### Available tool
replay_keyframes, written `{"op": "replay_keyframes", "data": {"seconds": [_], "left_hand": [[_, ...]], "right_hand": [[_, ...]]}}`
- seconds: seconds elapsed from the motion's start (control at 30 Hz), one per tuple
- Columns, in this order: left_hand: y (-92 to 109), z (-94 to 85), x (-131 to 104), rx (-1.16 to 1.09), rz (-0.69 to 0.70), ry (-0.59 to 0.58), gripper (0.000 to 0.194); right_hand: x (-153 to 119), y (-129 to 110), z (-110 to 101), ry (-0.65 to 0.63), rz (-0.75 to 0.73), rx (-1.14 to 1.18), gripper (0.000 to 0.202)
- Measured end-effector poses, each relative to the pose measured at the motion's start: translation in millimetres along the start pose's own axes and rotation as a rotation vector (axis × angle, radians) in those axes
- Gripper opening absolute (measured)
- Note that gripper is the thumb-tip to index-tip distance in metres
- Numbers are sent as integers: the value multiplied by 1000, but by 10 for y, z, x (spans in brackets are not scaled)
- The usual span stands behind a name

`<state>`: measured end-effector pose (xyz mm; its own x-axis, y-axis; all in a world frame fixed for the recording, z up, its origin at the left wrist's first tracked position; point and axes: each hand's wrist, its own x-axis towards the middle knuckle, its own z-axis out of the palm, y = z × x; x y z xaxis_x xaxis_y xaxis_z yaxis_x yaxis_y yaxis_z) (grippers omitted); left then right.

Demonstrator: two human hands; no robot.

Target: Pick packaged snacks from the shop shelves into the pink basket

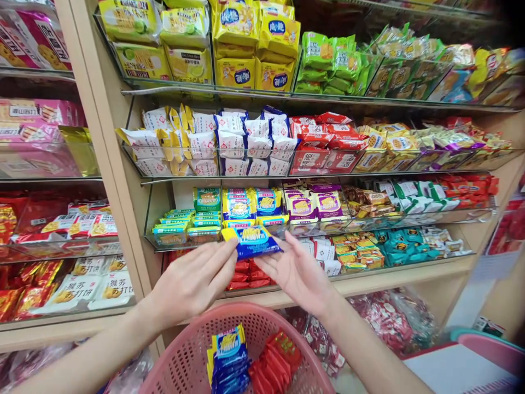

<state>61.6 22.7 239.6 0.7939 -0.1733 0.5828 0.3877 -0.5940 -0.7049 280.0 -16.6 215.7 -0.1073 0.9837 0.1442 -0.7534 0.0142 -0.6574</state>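
Note:
A blue and yellow snack packet [253,242] is held between my two hands, in front of the third shelf. My left hand [194,279] grips its left end, with the fingers closed on it. At its right end, my right hand [297,271] has its thumb and fingers around the packet's corner. Below my hands sits a pink perforated basket [176,350]. Inside it are a stack of blue and yellow packets [229,355] and a group of red packets [275,364].
Glass-fronted shelves [246,178] hold rows of packaged snacks. A wooden upright [110,153] divides them at the left. Clear bags of red and white packets [389,323] lie under the bottom shelf. A white surface [459,369] is at the lower right.

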Motion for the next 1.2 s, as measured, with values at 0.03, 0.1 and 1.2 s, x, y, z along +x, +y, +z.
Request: {"op": "replay_keyframes", "data": {"seconds": [0.03, 0.1, 1.2], "left_hand": [[80, -6, -99, -42, 0, -17, 40], [243, 10, -292, -125, -8, -88, 42], [1235, 739, -1614, -285, 92, -666, 24]], "right_hand": [[-32, 95, -67, 31, 31, -3, 34], [-77, 282, -228, 87, 87, -36, 27], [378, 1588, -1123, 176, 250, -2063, 26]]}}
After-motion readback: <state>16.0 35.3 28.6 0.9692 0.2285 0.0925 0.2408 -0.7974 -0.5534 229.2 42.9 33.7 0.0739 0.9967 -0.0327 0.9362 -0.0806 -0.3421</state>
